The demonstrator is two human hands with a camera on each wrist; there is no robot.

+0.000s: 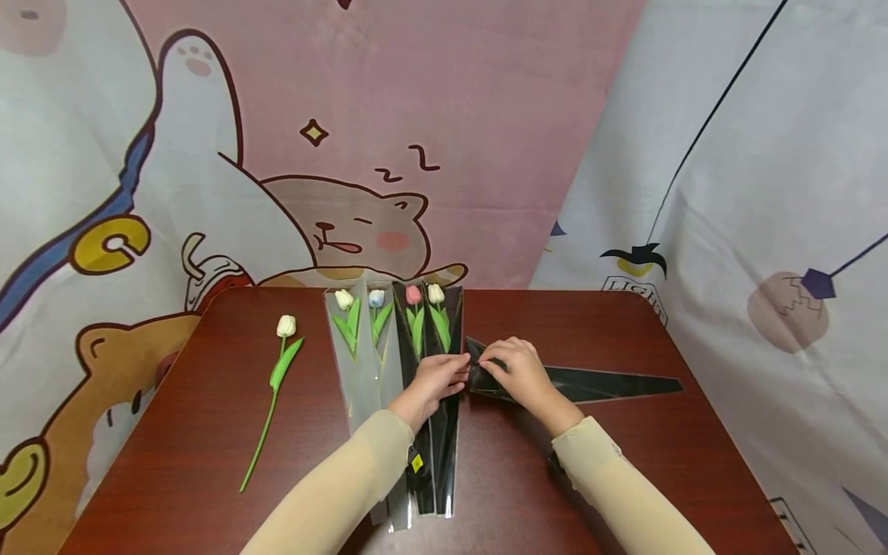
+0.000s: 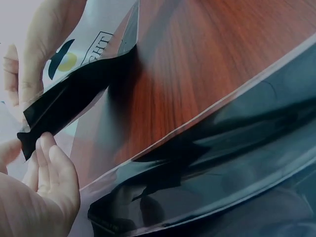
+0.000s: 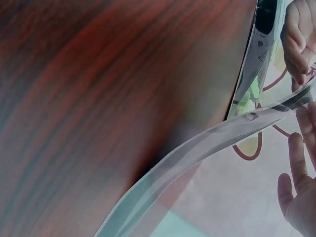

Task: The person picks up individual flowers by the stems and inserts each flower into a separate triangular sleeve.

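Observation:
A flat black flower sleeve [image 1: 610, 384] lies crosswise on the right, its narrow tip pointing right and its wide end lifted toward my hands. The left hand [image 1: 437, 383] pinches a corner of that wide end between thumb and fingers, as the left wrist view shows on the sleeve [image 2: 69, 96]. Opposite it, my right hand [image 1: 519, 370] pinches the same mouth. Under the left forearm lie two black sleeves [image 1: 444, 432], holding a pink tulip [image 1: 413, 295] and a white tulip [image 1: 435, 294]. I cannot see a flower in the lifted sleeve.
Two clear greyish sleeves [image 1: 366, 385] with a white tulip [image 1: 344, 299] and a blue tulip [image 1: 376, 298] lie left of the black ones. A loose white tulip [image 1: 286, 327] rests farther left on the brown table [image 1: 187, 432]. A printed cloth [image 1: 486, 116] hangs behind.

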